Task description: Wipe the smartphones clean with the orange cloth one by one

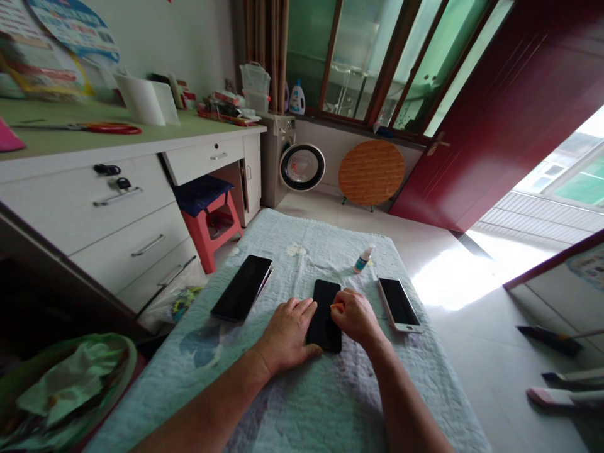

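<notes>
Black phone [325, 319] between the fingers [306, 307]: left hand [287, 332] spread along one edge, right hand [357, 316] closed around an orange object [338, 307] opposite.

The right hand [355, 313] mostly hides an orange item [337, 306]; the bottle label [361, 262] is too small to read; a pink object [8, 137] at left is cut off.

Head view, forward-down, apparently wide-angle

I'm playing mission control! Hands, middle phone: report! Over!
Left hand on middle phone. Right hand pinching something orange at phone edge. Spray bottle beyond, not blocking.
</notes>
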The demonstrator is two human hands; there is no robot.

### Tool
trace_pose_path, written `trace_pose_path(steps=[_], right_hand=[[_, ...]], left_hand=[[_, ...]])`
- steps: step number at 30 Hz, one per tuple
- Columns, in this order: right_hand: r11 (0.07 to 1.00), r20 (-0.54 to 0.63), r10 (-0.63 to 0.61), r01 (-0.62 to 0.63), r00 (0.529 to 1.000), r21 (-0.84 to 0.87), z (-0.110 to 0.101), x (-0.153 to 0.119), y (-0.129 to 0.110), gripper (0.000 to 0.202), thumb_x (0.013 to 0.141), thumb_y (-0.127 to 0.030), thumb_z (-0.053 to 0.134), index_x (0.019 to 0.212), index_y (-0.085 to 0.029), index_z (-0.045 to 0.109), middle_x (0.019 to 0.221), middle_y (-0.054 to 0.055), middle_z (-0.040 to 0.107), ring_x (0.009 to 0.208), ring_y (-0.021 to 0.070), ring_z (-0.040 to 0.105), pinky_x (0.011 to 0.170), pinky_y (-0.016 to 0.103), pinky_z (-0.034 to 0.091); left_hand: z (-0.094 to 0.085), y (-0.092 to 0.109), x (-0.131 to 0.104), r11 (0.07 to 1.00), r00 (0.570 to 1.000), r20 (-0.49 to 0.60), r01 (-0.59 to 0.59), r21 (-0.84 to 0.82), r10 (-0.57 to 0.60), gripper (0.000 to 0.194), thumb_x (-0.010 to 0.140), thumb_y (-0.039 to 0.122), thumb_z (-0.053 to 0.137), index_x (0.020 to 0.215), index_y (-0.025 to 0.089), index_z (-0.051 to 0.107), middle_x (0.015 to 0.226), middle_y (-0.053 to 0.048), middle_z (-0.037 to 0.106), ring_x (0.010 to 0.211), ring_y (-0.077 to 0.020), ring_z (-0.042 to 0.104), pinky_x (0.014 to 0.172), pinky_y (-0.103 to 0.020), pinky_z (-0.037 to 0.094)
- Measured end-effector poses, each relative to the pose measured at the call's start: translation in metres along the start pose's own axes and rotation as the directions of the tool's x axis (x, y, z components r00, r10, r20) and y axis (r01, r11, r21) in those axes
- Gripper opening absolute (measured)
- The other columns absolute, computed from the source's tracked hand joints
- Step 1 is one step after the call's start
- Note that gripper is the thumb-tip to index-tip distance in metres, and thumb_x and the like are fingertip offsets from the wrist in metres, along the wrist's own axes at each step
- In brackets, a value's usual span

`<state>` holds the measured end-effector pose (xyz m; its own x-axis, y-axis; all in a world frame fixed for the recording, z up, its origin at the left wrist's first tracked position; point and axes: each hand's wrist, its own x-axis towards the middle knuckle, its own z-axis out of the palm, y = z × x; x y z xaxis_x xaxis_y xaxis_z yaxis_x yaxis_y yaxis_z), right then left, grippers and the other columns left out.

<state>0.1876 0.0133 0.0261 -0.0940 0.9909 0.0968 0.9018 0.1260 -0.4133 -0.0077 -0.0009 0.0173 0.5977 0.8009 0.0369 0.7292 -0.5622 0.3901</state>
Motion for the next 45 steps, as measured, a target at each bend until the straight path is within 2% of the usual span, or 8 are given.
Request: trace_pose_path(steps=[4,8,14,18,24,31,39,45], right_hand=[[1.0,-0.091,-0.008,0.01,0.996,0.012,0.007,0.005,0.007,0.011,0.079,-0.018,0.053,0.072,-0.019,0.061,0.076,0.001,0.056,0.075,0.0134,0.052,0.068,0.023,0.034],[0.998,-0.189,0.065,-0.068,0.98,-0.01,0.016,0.013,0.014,0.016,0.086,-0.023,0.05,0.078,-0.019,0.063,0.082,0.002,0.056,0.08,0.0152,0.052,0.073,0.024,0.035],[0.986,-0.229,0.126,-0.146,0.965,-0.075,0.022,0.024,0.014,0.019,0.089,-0.025,0.048,0.083,-0.019,0.065,0.088,0.005,0.058,0.086,0.0176,0.052,0.076,0.026,0.035],[0.974,-0.188,0.131,-0.161,0.973,-0.158,0.02,0.034,0.006,0.022,0.09,-0.022,0.046,0.082,-0.019,0.067,0.09,0.007,0.06,0.089,0.0193,0.052,0.078,0.027,0.035],[0.973,-0.094,0.053,-0.073,0.994,-0.22,0.026,0.052,-0.016,0.022,0.091,-0.022,0.047,0.086,-0.019,0.068,0.095,0.009,0.061,0.09,0.0198,0.05,0.08,0.027,0.035],[0.966,-0.061,-0.04,0.023,0.997,-0.256,0.035,0.058,-0.029,0.025,0.092,-0.022,0.044,0.086,-0.019,0.068,0.094,0.009,0.061,0.09,0.0205,0.05,0.08,0.029,0.035],[0.963,0.05,-0.004,0.017,0.999,-0.269,0.012,0.065,-0.014,0.026,0.09,-0.022,0.044,0.093,-0.016,0.07,0.095,0.013,0.063,0.089,0.0224,0.053,0.076,0.031,0.034],[0.969,0.032,0.007,0.001,0.999,-0.245,0.005,0.061,0.013,0.026,0.09,-0.021,0.045,0.087,-0.015,0.07,0.09,0.012,0.064,0.087,0.0197,0.055,0.078,0.029,0.034]], left_hand=[[0.001,0.0,0.0,1.0,1.0,-0.011,-0.001,0.0,0.001,0.082,0.07,0.057,0.067,0.138,0.017,0.042,0.142,-0.012,0.046,0.122,-0.0325,0.043,0.103,-0.043,0.035],[0.002,0.0,0.001,1.0,1.0,-0.024,-0.009,0.005,0.009,0.081,0.07,0.056,0.067,0.137,0.017,0.043,0.14,-0.011,0.047,0.12,-0.0323,0.043,0.102,-0.042,0.036],[0.001,0.001,0.001,1.0,0.999,-0.033,-0.015,0.009,0.015,0.08,0.07,0.055,0.068,0.136,0.016,0.044,0.137,-0.011,0.049,0.118,-0.0322,0.045,0.101,-0.041,0.037],[0.0,0.002,0.002,1.0,0.999,-0.026,-0.02,0.004,0.02,0.081,0.069,0.055,0.069,0.136,0.015,0.045,0.135,-0.012,0.051,0.116,-0.0321,0.045,0.1,-0.041,0.038],[-0.003,0.004,0.002,1.0,1.0,-0.01,0.001,0.006,-0.001,0.08,0.069,0.054,0.069,0.135,0.015,0.045,0.136,-0.012,0.05,0.116,-0.0326,0.045,0.1,-0.044,0.037],[-0.008,0.008,0.001,1.0,1.0,-0.003,0.01,0.002,-0.01,0.075,0.069,0.052,0.069,0.133,0.02,0.046,0.131,-0.011,0.054,0.112,-0.0327,0.048,0.096,-0.044,0.039],[-0.004,0.011,0.0,0.999,0.999,-0.017,0.048,0.0,-0.048,0.077,0.07,0.056,0.066,0.133,0.016,0.046,0.135,-0.013,0.051,0.118,-0.0342,0.045,0.102,-0.045,0.035],[0.0,0.01,0.0,0.999,0.998,-0.032,0.046,0.008,-0.045,0.08,0.071,0.055,0.064,0.136,0.014,0.044,0.139,-0.014,0.048,0.121,-0.0339,0.043,0.103,-0.044,0.035]])
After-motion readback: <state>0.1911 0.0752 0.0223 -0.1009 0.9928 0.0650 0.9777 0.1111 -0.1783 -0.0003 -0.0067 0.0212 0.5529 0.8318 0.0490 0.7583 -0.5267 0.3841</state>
